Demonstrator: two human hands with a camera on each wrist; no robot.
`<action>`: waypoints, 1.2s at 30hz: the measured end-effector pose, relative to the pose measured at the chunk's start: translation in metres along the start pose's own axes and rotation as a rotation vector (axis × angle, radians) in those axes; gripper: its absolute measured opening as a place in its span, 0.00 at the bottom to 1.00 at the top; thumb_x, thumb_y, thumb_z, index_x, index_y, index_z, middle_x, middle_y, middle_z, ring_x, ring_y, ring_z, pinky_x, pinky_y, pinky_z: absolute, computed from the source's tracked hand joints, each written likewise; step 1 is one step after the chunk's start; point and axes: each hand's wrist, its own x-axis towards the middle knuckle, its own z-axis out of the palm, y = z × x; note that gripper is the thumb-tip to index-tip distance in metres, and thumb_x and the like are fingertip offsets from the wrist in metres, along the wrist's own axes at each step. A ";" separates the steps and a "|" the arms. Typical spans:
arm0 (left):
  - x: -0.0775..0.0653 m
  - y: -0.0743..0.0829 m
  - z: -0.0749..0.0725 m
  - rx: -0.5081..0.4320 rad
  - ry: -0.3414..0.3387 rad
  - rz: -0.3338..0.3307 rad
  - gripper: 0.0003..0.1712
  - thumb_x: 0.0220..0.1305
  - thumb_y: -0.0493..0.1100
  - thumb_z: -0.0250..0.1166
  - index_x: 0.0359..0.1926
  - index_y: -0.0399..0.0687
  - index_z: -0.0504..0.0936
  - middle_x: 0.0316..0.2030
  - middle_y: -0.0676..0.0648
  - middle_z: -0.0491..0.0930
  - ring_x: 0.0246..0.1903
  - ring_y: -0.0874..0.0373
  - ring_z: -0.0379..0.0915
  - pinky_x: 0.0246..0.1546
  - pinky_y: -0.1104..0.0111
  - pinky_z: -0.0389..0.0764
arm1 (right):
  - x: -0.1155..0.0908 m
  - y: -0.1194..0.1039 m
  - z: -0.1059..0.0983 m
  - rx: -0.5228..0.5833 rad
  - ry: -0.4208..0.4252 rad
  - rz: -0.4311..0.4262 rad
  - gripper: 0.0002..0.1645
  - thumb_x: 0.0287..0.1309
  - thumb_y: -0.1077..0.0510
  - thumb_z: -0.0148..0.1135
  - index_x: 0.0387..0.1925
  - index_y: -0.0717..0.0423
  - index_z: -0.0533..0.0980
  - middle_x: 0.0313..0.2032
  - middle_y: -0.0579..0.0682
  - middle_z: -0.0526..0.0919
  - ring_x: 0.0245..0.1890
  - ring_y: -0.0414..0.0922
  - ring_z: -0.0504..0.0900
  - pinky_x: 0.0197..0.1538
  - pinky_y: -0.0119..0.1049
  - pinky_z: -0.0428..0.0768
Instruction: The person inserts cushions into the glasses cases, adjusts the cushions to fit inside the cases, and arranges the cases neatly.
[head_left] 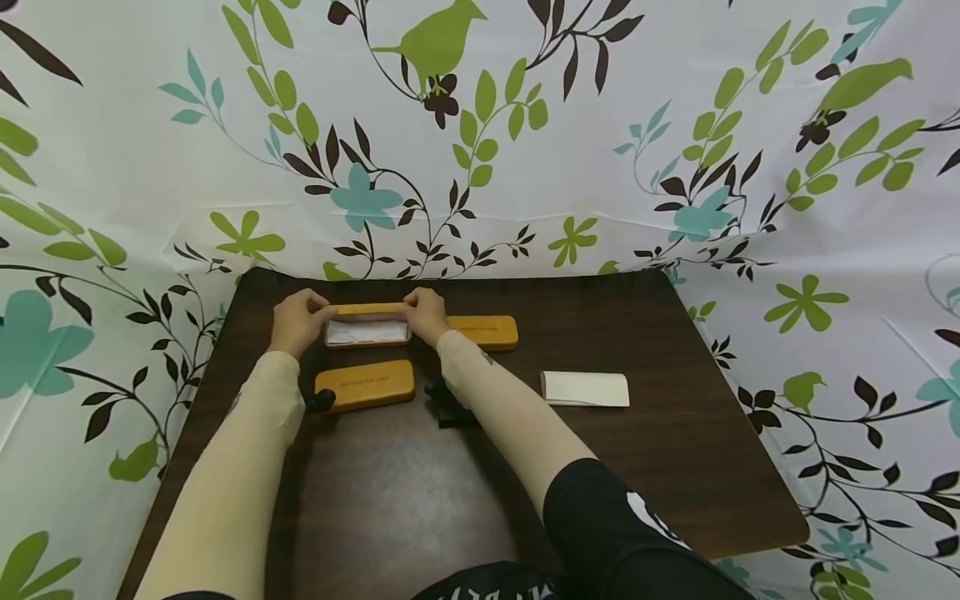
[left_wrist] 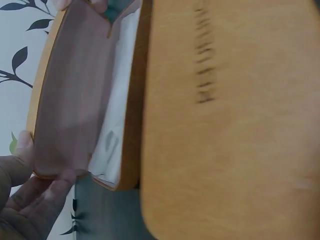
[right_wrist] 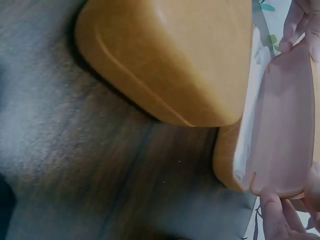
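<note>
An orange-tan glasses case [head_left: 367, 343] stands with its lid raised near the far edge of the table. My left hand [head_left: 295, 323] pinches the left end of the lid [left_wrist: 70, 95], thumb on the outer edge and fingers at its corner. At the opposite end, my right hand [head_left: 427, 315] grips the lid in the same manner. Pinkish-grey lining [right_wrist: 285, 125] covers the lid's inner side. White wrapping [left_wrist: 116, 115] lies in the base. A second, closed glasses case [head_left: 364, 385] with dark lettering lies just in front.
Another closed glasses case [head_left: 489, 332] lies beyond my right hand, partly hidden by it. A folded cream-coloured piece [head_left: 585, 389] is further right on the dark wooden table [head_left: 675, 467]. Patterned white sheeting [head_left: 525, 142] hangs behind the table's far edge.
</note>
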 end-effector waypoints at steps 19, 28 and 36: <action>-0.021 -0.023 0.015 0.066 0.084 0.163 0.10 0.63 0.41 0.66 0.40 0.37 0.81 0.40 0.36 0.79 0.33 0.45 0.73 0.34 0.55 0.74 | -0.011 0.009 0.012 0.120 0.033 0.057 0.13 0.56 0.62 0.68 0.44 0.59 0.80 0.44 0.54 0.82 0.38 0.48 0.83 0.38 0.32 0.81; -0.028 -0.030 0.017 0.063 0.118 0.203 0.10 0.62 0.42 0.66 0.39 0.40 0.80 0.37 0.39 0.77 0.34 0.45 0.73 0.34 0.55 0.74 | -0.011 0.012 0.017 0.131 0.057 0.059 0.13 0.55 0.62 0.69 0.43 0.59 0.80 0.44 0.54 0.82 0.48 0.48 0.80 0.47 0.34 0.80; -0.031 -0.035 0.019 0.120 0.156 0.278 0.10 0.61 0.42 0.67 0.37 0.39 0.81 0.35 0.39 0.78 0.35 0.44 0.76 0.35 0.53 0.76 | -0.014 0.011 0.018 0.155 0.054 0.062 0.15 0.54 0.64 0.69 0.45 0.60 0.80 0.45 0.54 0.81 0.44 0.47 0.80 0.45 0.35 0.80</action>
